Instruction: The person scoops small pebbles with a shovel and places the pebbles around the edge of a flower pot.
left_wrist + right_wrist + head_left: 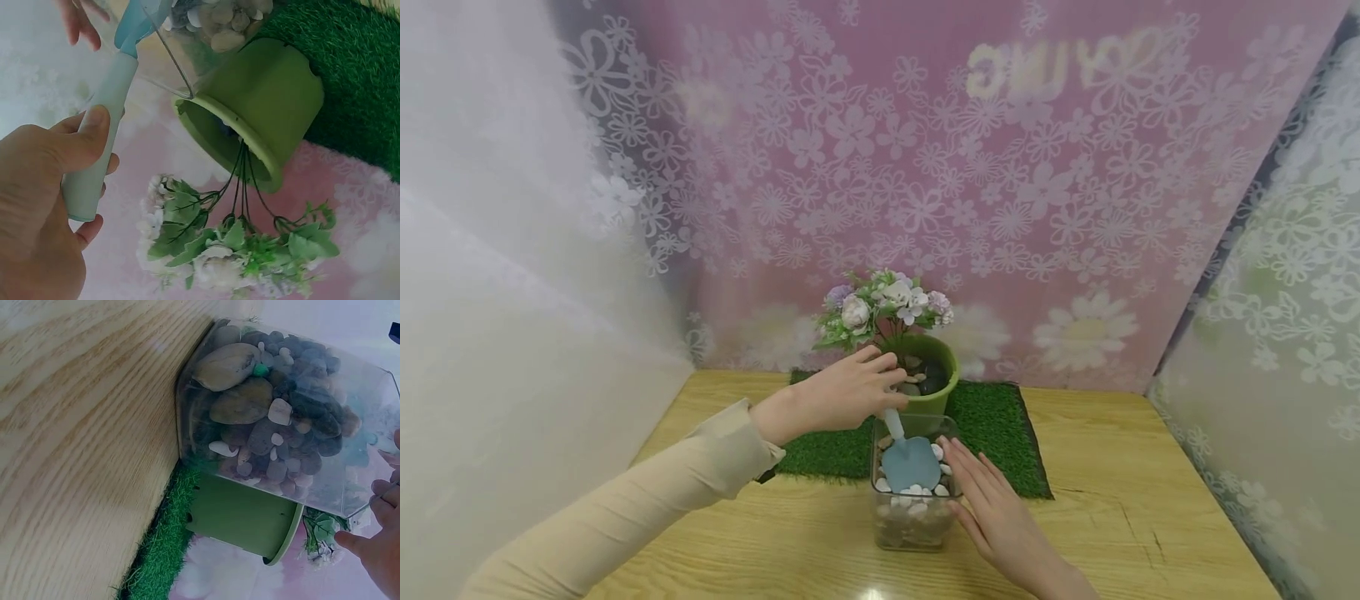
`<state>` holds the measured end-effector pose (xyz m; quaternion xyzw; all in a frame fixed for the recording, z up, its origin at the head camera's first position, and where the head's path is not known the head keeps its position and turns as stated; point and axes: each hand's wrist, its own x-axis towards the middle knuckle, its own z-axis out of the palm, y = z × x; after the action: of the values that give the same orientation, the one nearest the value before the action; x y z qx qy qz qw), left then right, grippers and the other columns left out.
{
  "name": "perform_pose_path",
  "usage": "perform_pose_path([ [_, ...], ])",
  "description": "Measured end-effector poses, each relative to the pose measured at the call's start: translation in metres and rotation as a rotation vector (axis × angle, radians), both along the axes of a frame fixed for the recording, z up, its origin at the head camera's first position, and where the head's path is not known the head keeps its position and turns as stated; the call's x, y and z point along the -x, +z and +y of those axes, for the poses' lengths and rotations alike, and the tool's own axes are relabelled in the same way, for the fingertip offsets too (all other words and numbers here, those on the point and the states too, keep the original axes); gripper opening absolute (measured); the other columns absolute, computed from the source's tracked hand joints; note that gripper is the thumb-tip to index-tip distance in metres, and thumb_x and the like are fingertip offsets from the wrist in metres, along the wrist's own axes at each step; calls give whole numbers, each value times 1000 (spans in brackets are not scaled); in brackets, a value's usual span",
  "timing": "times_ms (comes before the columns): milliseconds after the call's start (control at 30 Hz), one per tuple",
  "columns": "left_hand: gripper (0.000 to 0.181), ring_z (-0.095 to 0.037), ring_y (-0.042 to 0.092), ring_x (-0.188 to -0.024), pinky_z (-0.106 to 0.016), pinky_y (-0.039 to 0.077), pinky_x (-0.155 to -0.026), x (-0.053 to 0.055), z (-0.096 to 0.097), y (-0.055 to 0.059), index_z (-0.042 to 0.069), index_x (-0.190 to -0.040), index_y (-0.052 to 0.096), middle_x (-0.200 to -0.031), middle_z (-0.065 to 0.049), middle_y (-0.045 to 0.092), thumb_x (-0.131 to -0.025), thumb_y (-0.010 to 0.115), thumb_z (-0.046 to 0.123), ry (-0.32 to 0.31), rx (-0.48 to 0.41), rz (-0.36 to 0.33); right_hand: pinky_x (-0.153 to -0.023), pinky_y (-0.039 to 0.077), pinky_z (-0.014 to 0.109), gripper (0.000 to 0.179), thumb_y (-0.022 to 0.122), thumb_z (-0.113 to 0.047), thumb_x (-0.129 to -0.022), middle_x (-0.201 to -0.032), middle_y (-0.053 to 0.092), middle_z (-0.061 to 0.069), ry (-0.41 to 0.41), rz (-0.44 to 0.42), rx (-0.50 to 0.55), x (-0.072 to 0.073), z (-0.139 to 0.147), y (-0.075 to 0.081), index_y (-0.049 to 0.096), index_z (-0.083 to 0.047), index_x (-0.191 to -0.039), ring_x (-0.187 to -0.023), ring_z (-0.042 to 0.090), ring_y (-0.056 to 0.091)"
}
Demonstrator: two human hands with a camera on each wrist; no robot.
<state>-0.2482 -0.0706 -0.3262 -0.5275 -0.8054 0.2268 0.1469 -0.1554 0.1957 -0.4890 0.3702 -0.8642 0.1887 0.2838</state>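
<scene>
A small trowel with a blue blade (912,467) and a pale handle (103,140) is in my left hand (846,392); in the left wrist view the thumb presses along the handle and the fingers wrap round it. The blade lies over the stones inside a clear plastic container (891,529), with white pebbles (917,493) along its lower edge. At the container's right side is my right hand (1000,517), its fingers stretched out close to the rim. Through the wall, in the right wrist view, show grey and brown stones (240,400) and a small green one (260,370).
Just behind the container stands a green flowerpot (951,379) with dark stones and artificial white and purple flowers (895,296). Pot and container are by a green turf mat (1000,433) on a wooden table (1120,500). Flower-patterned curtains (925,167) enclose the table.
</scene>
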Motion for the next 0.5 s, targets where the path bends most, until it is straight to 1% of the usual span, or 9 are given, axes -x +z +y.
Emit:
perform_pose_path([
  [100, 25, -21, 47, -109, -40, 39, -95, 9, -6, -5, 33, -125, 68, -123, 4, 60, -99, 65, 33, 34, -37, -90, -124, 8, 27, 59, 39, -36, -111, -159, 38, 17, 1, 3, 6, 1, -1, -1, 34, 3, -155, -147, 30, 36],
  [200, 23, -19, 43, -98, -37, 35, -86, 16, -11, -10, 32, -122, 70, -116, 5, 61, -99, 65, 34, 53, -63, -166, -124, 9, 27, 59, 40, -36, -111, -160, 38, 17, 0, -7, 8, 1, -2, -2, 33, 2, -156, -147, 30, 36],
  [267, 22, -18, 41, -94, -35, 32, -82, 16, -14, -13, 31, -120, 70, -113, 6, 62, -99, 65, 35, 60, -69, -200, -124, 8, 26, 59, 41, -35, -111, -160, 37, 16, -1, -15, 6, 1, -1, -3, 32, 1, -157, -148, 28, 34],
  [400, 21, -18, 40, -92, -35, 28, -80, 10, -17, -21, 30, -119, 70, -111, 5, 63, -100, 63, 36, 66, -86, -223, -123, 8, 25, 59, 41, -35, -111, -160, 36, 16, -4, -25, 3, 1, 0, -4, 31, 0, -157, -150, 26, 32],
  [433, 20, -18, 40, -92, -35, 28, -80, 9, -18, -23, 30, -118, 70, -111, 4, 63, -100, 63, 36, 71, -97, -220, -123, 8, 25, 59, 41, -34, -111, -160, 37, 16, -3, -25, 7, 1, -1, -3, 31, 0, -157, -150, 27, 32],
  [500, 19, -18, 40, -93, -35, 28, -80, 8, -19, -26, 30, -118, 70, -110, 4, 63, -101, 63, 35, 90, -121, -237, -123, 8, 25, 59, 44, -32, -110, -160, 37, 16, 1, -27, 17, 1, -1, -2, 32, 1, -157, -149, 27, 33],
])
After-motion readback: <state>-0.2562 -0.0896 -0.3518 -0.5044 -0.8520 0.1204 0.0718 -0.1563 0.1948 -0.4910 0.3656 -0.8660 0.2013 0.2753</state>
